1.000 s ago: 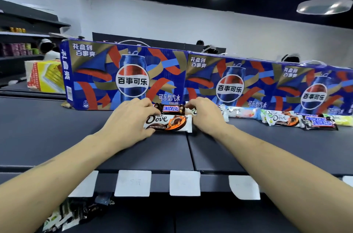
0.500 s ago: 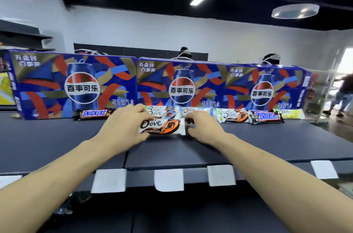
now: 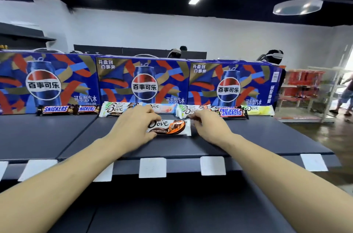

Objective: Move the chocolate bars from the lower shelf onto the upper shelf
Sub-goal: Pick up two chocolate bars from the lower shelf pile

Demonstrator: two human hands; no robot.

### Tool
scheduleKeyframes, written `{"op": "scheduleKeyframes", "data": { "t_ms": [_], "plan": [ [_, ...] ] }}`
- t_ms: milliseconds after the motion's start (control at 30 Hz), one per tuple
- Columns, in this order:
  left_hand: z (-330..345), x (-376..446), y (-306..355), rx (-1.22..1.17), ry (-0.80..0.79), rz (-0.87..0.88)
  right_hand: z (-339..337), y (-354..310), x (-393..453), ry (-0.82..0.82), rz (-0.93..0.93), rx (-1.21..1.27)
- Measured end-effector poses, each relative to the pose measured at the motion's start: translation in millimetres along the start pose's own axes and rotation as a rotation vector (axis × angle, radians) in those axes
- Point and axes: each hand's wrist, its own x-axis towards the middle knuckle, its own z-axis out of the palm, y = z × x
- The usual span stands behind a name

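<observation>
Two hands frame one Dove bar on the upper shelf: your left hand grips its left end, while your right hand, fingers curled, now sits just clear of its right end. The view has swung right since a moment ago. The wrapper is white, brown and orange. Behind it, seven bars line three Pepsi boxes: three Snickers, four Dove.
</observation>
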Motion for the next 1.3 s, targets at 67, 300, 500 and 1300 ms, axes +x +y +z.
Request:
{"op": "scheduleKeyframes", "data": {
  "t_ms": [67,300,500,1300],
  "plan": [
    [6,9,13,0.002,-0.016,0.000,-8,16,-2,0.028,0.022,0.005],
    [25,41,42,0.013,-0.099,-0.020,-21,58,-1,0.088,0.058,0.052],
    [49,74,48,-0.015,-0.148,-0.076,-29,80,10,0.123,0.081,0.079],
    [92,134,62,0.001,-0.180,-0.202,-15,84,45,0.142,0.010,0.135]
  ]
}}
